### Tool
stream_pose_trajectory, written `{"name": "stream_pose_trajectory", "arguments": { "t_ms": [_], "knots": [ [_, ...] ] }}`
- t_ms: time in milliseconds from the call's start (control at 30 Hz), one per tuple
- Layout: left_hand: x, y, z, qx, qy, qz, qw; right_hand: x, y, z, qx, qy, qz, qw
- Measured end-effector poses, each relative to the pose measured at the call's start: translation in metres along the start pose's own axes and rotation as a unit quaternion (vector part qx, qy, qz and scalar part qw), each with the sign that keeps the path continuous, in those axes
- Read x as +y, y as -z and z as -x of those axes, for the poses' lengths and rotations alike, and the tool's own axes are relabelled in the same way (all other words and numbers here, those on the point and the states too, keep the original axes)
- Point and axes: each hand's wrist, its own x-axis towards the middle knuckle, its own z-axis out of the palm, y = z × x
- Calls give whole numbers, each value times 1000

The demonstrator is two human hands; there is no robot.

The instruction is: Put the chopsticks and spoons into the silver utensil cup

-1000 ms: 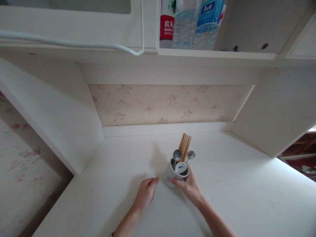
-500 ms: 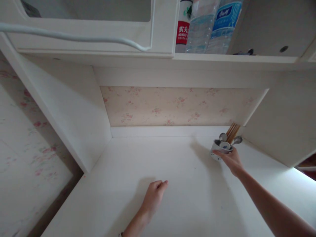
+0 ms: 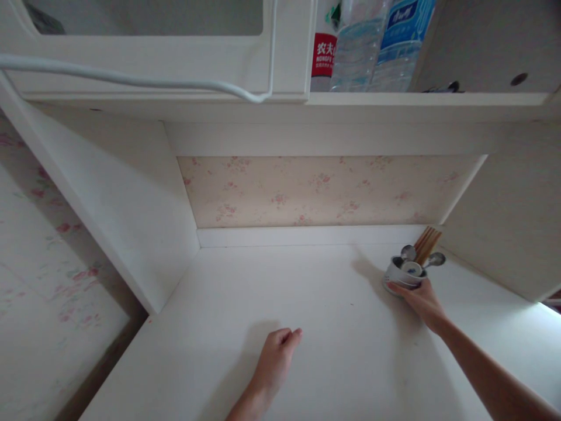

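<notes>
My right hand (image 3: 424, 305) grips a white utensil holder (image 3: 404, 276) from its near right side, thumb across the front. Wooden chopsticks (image 3: 428, 244) lean out of its back. Two metal spoons, one at the left (image 3: 408, 252) and one at the right (image 3: 436, 259), stick out of it, and a white ceramic spoon (image 3: 412, 268) rests between them. The holder is at the back right of the white desktop (image 3: 307, 292), close to the surface; whether it touches cannot be made out. My left hand (image 3: 278, 351) is curled closed over the middle front of the desktop, with nothing visible in it.
A white cabinet (image 3: 280, 104) overhangs the desktop, with several plastic bottles (image 3: 357, 52) on its open shelf. A white cable (image 3: 175, 83) hangs across its front left. Side panels stand left (image 3: 118, 193) and right (image 3: 504, 216). Flowered wallpaper (image 3: 324, 190) covers the back wall.
The holder in my right hand has come down closer to the desktop, and its shadow now lies nearer to it. My left hand stays closed in about the same place. The view has shifted slightly.
</notes>
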Motion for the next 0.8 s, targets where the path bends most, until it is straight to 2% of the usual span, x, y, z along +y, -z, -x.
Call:
{"name": "stream_pose_trajectory", "arguments": {
  "t_ms": [133, 267, 400, 467, 567, 633, 700, 800],
  "knots": [
    [-1, 0, -2, 6, -2, -4, 1000, 0, 5, 4, -33, -32, -11, 999],
    [1, 0, -1, 7, -21, -19, 1000, -10, 18, 14, -57, -49, -34, 997],
    [0, 0, -1, 5, -17, -19, 1000, -20, 38, 27, -42, -66, -5, 997],
    [-2, 0, -1, 6, -11, -10, 1000, -26, 47, 38, -33, -56, -11, 998],
    [-6, -1, -3, 8, -4, 1, 1000, -39, 53, 61, 15, -25, -41, 999],
    [-8, -2, -5, 8, -6, 2, 1000, -50, 51, 81, 41, 16, -59, 997],
    [-10, -2, -6, 11, -11, -3, 1000, -61, 42, 102, 37, 52, -81, 995],
    [-10, -3, -6, 18, -18, -15, 1000, -80, 18, 136, -49, 42, -130, 990]
  ]
}}
